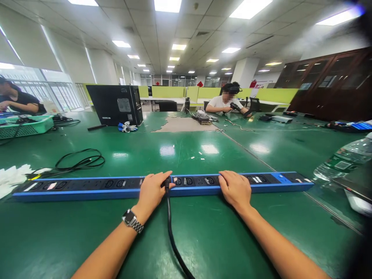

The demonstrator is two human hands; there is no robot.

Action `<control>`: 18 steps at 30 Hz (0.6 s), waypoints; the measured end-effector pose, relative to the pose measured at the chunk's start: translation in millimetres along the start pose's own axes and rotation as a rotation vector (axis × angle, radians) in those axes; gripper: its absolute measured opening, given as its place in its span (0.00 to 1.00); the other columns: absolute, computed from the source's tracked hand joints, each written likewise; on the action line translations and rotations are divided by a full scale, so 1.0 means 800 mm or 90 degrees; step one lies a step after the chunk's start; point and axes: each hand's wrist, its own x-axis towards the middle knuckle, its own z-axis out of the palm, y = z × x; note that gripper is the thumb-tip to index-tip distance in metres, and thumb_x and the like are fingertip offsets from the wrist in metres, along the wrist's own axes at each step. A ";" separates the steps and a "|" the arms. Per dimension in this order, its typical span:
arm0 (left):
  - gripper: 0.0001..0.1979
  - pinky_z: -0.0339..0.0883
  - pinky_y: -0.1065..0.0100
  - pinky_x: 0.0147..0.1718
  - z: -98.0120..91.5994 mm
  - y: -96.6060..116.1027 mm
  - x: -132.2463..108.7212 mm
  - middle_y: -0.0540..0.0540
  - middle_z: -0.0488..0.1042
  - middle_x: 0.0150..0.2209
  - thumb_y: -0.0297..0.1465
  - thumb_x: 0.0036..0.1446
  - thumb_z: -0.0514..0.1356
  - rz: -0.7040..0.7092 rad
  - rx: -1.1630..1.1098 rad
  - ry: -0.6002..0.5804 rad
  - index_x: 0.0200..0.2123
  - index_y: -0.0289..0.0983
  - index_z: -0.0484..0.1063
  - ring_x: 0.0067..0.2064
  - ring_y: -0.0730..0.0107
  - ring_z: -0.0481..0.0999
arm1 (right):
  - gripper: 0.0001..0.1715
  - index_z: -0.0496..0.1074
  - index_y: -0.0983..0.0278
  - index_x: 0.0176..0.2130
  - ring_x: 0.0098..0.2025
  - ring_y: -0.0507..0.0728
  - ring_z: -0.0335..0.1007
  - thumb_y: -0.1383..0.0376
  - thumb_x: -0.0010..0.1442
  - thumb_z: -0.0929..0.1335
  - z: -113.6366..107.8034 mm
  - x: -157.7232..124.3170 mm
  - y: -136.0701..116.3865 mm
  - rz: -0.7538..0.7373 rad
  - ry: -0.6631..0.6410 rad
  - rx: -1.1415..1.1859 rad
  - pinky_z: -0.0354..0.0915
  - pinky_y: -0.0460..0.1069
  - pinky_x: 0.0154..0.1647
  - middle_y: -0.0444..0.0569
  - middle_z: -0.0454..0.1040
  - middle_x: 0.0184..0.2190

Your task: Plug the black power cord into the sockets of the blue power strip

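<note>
A long blue power strip with black socket faces lies across the green table in front of me. My left hand, with a watch on its wrist, is closed around the plug of a black power cord at a socket near the strip's middle. Whether the plug is fully seated I cannot tell. From it the black cord runs down toward the table's near edge. My right hand grips the strip right of the middle, thumb at its near side and fingers over the top, partly hidden.
Coiled black cable and crumpled white material lie at the left. Farther back stand a green basket and a black computer case. A water bottle is at the right. Two people sit across the table, one holding a dark tool.
</note>
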 end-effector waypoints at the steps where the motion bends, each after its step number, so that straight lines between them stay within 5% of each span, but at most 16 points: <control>1: 0.19 0.69 0.59 0.49 0.002 0.001 -0.001 0.46 0.80 0.48 0.38 0.58 0.65 0.031 0.015 -0.003 0.53 0.45 0.74 0.46 0.59 0.79 | 0.24 0.76 0.63 0.47 0.54 0.59 0.70 0.58 0.67 0.56 0.001 0.000 0.001 -0.003 0.006 -0.002 0.54 0.54 0.54 0.51 0.78 0.48; 5: 0.19 0.68 0.56 0.53 0.010 -0.010 -0.007 0.45 0.79 0.51 0.36 0.62 0.61 0.111 0.003 0.020 0.56 0.44 0.71 0.50 0.60 0.78 | 0.22 0.77 0.63 0.45 0.51 0.59 0.72 0.58 0.67 0.57 0.011 -0.001 0.008 -0.030 0.058 -0.008 0.56 0.54 0.52 0.50 0.80 0.46; 10: 0.14 0.70 0.58 0.52 0.012 -0.018 -0.012 0.44 0.81 0.47 0.35 0.65 0.57 0.183 -0.069 0.181 0.51 0.40 0.74 0.48 0.62 0.80 | 0.20 0.78 0.63 0.42 0.47 0.59 0.74 0.59 0.65 0.60 0.022 0.000 0.017 -0.069 0.135 -0.008 0.58 0.54 0.49 0.50 0.81 0.42; 14: 0.17 0.72 0.65 0.49 -0.034 -0.030 -0.015 0.43 0.80 0.48 0.37 0.62 0.60 0.087 -0.096 0.367 0.52 0.38 0.74 0.46 0.64 0.81 | 0.20 0.78 0.63 0.42 0.46 0.59 0.74 0.59 0.64 0.60 0.021 0.000 0.015 -0.069 0.140 -0.006 0.59 0.54 0.48 0.50 0.81 0.41; 18: 0.19 0.73 0.65 0.48 -0.075 -0.080 -0.042 0.43 0.81 0.47 0.41 0.60 0.61 0.037 -0.034 0.270 0.51 0.37 0.75 0.44 0.61 0.81 | 0.20 0.78 0.63 0.41 0.46 0.59 0.75 0.58 0.64 0.60 0.020 0.001 0.013 -0.055 0.139 0.003 0.59 0.54 0.48 0.50 0.81 0.41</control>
